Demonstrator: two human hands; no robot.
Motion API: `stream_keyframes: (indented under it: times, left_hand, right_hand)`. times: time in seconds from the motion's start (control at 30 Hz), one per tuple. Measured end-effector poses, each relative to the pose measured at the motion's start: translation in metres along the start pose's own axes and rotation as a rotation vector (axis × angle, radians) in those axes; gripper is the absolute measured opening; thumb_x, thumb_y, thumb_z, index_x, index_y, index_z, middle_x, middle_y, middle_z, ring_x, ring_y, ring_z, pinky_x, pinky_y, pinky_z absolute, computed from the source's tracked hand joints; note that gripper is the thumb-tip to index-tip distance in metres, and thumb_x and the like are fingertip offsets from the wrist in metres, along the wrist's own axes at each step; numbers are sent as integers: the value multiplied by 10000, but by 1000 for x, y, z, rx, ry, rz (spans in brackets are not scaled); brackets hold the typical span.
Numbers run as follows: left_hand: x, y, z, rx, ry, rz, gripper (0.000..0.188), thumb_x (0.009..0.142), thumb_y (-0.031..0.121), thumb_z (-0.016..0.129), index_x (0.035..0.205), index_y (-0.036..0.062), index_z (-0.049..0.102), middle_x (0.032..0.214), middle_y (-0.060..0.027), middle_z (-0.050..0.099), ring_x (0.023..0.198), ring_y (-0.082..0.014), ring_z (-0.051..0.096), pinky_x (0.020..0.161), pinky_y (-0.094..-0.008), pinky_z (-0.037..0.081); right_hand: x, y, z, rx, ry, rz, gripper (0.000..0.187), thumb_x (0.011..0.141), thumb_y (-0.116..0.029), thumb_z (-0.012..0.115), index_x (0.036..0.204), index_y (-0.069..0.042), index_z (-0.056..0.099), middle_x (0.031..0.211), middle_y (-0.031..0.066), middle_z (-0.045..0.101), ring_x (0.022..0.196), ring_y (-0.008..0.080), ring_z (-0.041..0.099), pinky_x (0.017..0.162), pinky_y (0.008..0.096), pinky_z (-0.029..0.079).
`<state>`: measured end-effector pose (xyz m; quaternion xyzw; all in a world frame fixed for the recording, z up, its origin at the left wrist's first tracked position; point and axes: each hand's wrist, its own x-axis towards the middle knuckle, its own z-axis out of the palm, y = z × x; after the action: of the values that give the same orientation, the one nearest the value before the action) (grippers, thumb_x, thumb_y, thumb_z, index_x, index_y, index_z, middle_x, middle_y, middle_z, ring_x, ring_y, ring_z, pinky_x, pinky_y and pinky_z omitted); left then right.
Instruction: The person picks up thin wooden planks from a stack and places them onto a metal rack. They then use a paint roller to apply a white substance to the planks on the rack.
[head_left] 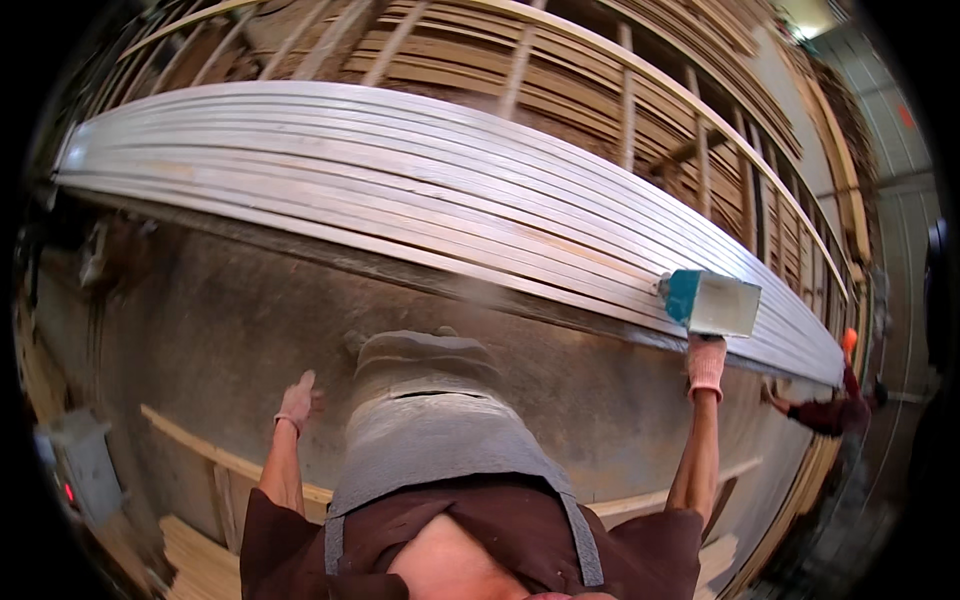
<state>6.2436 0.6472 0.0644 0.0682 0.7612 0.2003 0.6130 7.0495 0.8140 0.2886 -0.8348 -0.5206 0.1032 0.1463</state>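
Note:
My right hand (pixel 706 362), in a pink glove, is closed on a teal and white box-shaped container (pixel 726 304) near the right part of the boards. A small nozzle-like piece juts from the container's teal side; its exact kind I cannot make out. Beneath and beyond it, long whitish wooden strips (pixel 400 185) lie side by side across a long bench. My left hand (pixel 298 402), gloved too, hangs over the floor away from the strips. Its fingers look apart, holding nothing. How my right fingers wrap the container is partly hidden.
Past the strips runs a slatted wooden rack (pixel 520 60) with stacked boards (pixel 570 100). Another person (pixel 840 412) in a dark red top is at the far right end. A grey box (pixel 88 460) with a red light stands at left. Wooden rails (pixel 240 462) lie behind me.

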Motion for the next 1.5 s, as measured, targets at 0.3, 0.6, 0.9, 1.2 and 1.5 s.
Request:
stream_keyframes:
  times: [0.3,0.6,0.9,1.2,1.5]
  left_hand:
    - [-44,-23,10,-250,5,5,757,1009,565,566,1484,-22,503,1317,-264,666,1074,-387,703,915,-494,563]
    - [-48,-175,-90,-607,95,-113,792,987,533,600,1487,-69,471,1352,-316,627,1108,-433,686,947,-520,556]
    - [-13,-213,-182,-800,172,-136,937,952,608,656,1589,-3,341,1403,-365,567,1164,-488,656,972,-584,530]
    - [37,-150,-220,-878,166,-120,831,987,549,597,1552,-24,388,1358,-329,617,1091,-463,695,928,-553,563]
    - [85,-76,-272,-801,85,-153,791,996,590,550,1442,-62,505,1322,-272,665,1026,-386,721,905,-497,566]
  right_hand:
    - [27,-215,87,-527,-156,-452,238,986,-234,601,1062,-76,760,980,192,761,939,399,733,806,512,589]
    - [-19,-547,175,-124,-169,-665,384,900,-413,733,1026,-53,769,971,237,754,951,435,727,797,516,586]
    - [-48,-665,207,318,-375,-913,372,903,-304,752,1118,-1,746,1000,251,757,959,395,748,785,447,577]
    - [-84,-739,275,-551,150,-2022,323,965,-192,556,1199,-74,745,1175,156,759,1120,270,716,941,401,575]
    - [-121,-952,349,-779,-308,-1692,280,926,-155,562,1082,-50,770,1091,167,769,1044,307,734,924,426,584]
